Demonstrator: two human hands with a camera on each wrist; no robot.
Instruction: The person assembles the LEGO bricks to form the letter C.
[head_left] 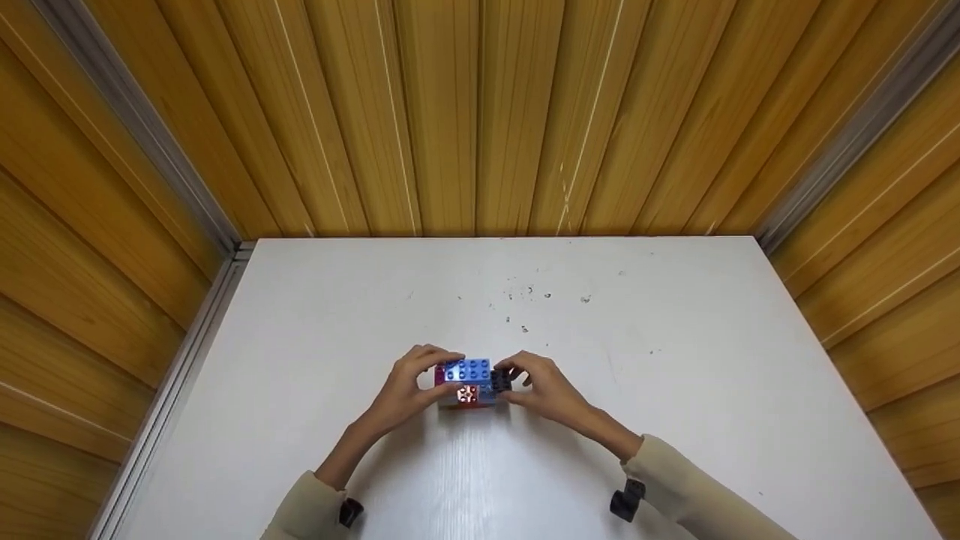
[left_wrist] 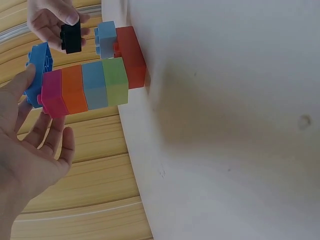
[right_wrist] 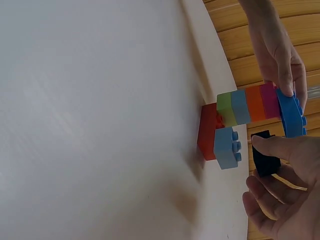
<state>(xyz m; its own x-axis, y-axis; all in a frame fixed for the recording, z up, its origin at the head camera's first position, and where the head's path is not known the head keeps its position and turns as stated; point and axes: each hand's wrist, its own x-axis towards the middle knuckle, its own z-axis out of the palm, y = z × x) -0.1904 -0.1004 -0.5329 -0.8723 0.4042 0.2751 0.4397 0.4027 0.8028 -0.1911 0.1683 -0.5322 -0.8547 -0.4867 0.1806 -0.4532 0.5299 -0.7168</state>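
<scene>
A tower of toy building bricks stands on a red brick (left_wrist: 131, 57): green (left_wrist: 116, 82), light blue (left_wrist: 95, 86), orange (left_wrist: 74, 90) and pink (left_wrist: 51, 95). Across its top sits a blue brick (head_left: 471, 369) that juts out to the right. My left hand (head_left: 409, 384) pinches this blue brick near its left end, thumb in front and fingers behind. A second light blue brick (right_wrist: 226, 148) is fixed on the other end of the red brick. My right hand (head_left: 549, 388) holds a black brick (right_wrist: 265, 161) between thumb and fingers, above that light blue brick and apart from it.
The bricks stand on a white table (head_left: 300, 330) with small dark marks (head_left: 547, 295) farther back. Wood-patterned panels (head_left: 450, 120) rise behind the table and at both sides. Black wrist devices (head_left: 627, 501) hang by the sleeves.
</scene>
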